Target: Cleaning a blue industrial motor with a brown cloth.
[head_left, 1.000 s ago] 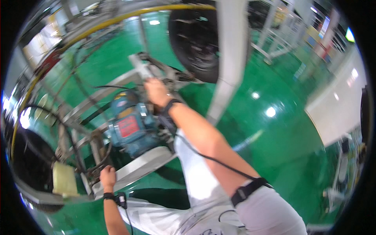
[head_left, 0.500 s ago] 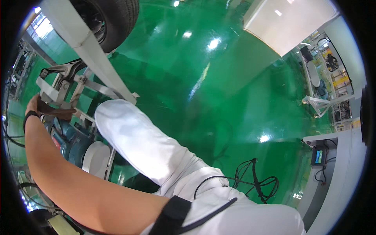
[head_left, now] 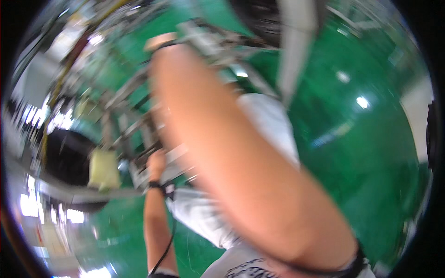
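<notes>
Motion blurs the view. My right forearm crosses the middle, and my right hand (head_left: pixel 162 41) is beside a pale metal bracket (head_left: pixel 199 37) on the far end of a low grey metal frame (head_left: pixel 132 90). Its fingers are hidden beyond the wrist. My left hand (head_left: pixel 156 162), with a black band at the wrist, is against a dark part at the frame's near left end. Those fingers are too smeared to show a grip. The right forearm hides the middle of the frame.
A white post (head_left: pixel 294 51) rises beside a black tyre (head_left: pixel 262 16) at the top. Another dark round shape (head_left: pixel 69 155) is at left, near a pale yellow block (head_left: pixel 104 169). My white-trousered knees flank the right forearm above a green floor (head_left: pixel 343 153).
My view has swung left, so the post, tyre and frame now sit farther right. My left arm and hand have come into sight. The right hand remains by the frame's bracket.
</notes>
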A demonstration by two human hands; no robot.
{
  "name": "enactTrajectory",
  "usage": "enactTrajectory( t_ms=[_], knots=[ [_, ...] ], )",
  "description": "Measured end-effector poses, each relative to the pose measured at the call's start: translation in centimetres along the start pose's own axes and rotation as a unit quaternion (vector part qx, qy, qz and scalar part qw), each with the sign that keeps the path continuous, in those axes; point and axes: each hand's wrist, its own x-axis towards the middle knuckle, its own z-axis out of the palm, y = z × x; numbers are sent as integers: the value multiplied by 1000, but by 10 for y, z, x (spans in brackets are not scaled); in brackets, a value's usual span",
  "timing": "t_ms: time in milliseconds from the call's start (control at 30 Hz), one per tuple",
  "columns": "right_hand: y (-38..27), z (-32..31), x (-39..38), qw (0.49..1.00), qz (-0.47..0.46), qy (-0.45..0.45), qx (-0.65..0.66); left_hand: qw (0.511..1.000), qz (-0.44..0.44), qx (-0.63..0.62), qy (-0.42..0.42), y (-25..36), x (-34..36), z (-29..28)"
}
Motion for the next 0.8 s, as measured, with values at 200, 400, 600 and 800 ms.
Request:
enactTrajectory(
  t_ms=[200,400,600,800],
  knots=[
    [-21,-45,-12,994,-39,107,2,973,-208,-32,99,31,-110,-49],
    [-105,-38,-21,980,-54,118,152,961,-211,-114,135,35,-124,-53],
    [-176,-11,-28,910,66,139,384,943,-165,-212,197,36,-120,-56],
    [-208,64,-51,769,237,51,592,770,-75,-605,187,20,-126,-43]
  ],
)
